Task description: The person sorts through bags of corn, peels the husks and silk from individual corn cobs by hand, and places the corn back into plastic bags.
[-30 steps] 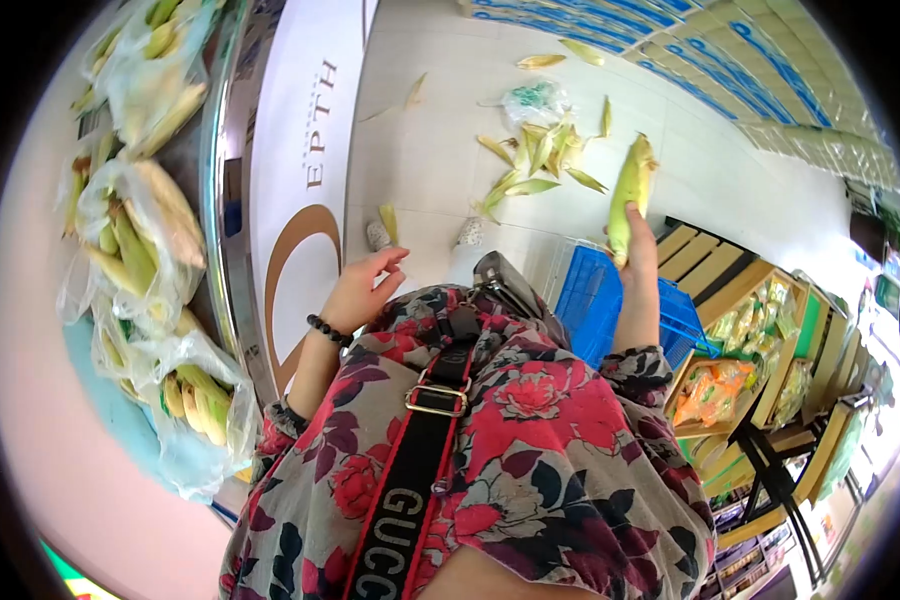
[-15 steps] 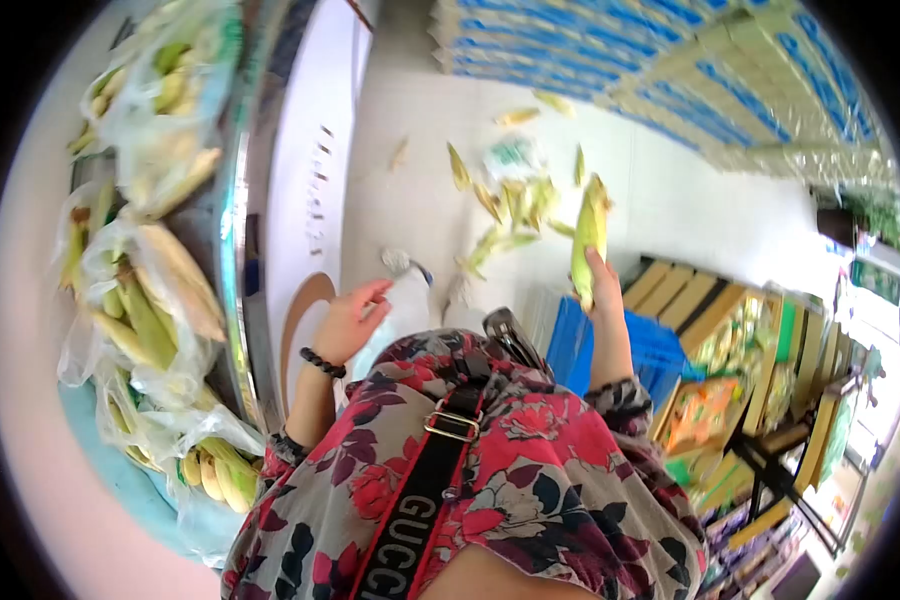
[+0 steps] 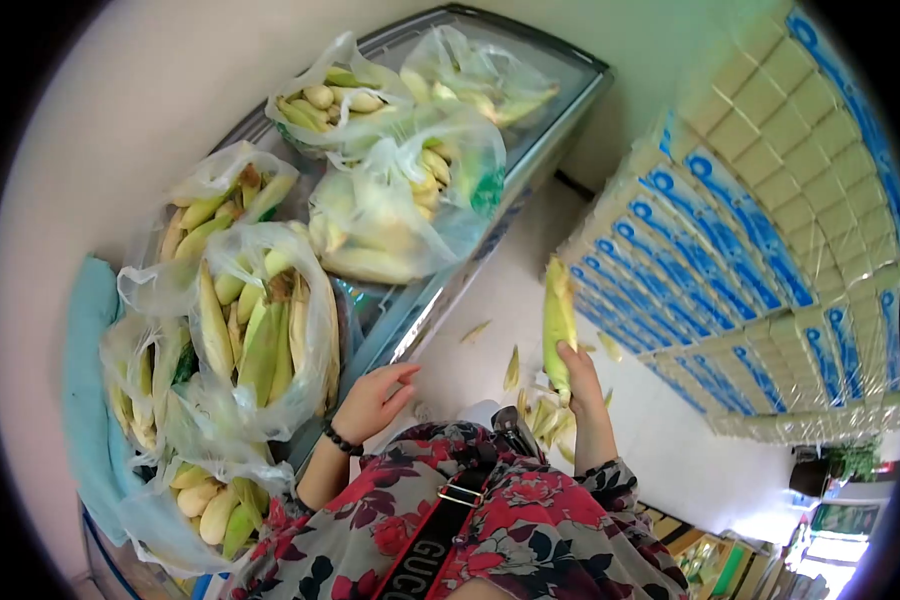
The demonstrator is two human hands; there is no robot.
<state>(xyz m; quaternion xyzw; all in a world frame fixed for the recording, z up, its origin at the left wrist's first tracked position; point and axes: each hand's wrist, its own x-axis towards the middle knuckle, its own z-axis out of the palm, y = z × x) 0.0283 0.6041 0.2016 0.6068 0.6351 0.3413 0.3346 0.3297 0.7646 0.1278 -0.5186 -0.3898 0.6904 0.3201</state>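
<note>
My right hand (image 3: 582,375) grips the lower end of a green corn cob (image 3: 558,325) in its husk, held upright over the floor. My left hand (image 3: 375,402), with a dark beaded bracelet at the wrist, hangs empty with its fingers apart beside the counter edge. To its left, a clear plastic bag (image 3: 315,330) holds several husked ears of corn. Another bag (image 3: 380,215) of corn lies farther up on the glass-topped counter (image 3: 560,110). Loose husks (image 3: 545,418) lie on the floor below the cob, partly hidden by my body and right hand.
Tall wrapped stacks of packages (image 3: 700,240) with blue markings stand at the right. A light-blue cloth (image 3: 95,370) lies at the counter's left. Wooden crates (image 3: 735,570) are at the bottom right, below a potted plant (image 3: 850,460).
The view has swung left, bringing the counter and its bags to the centre and the blue basket out of sight. My right hand still holds the cob; my left hand remains empty.
</note>
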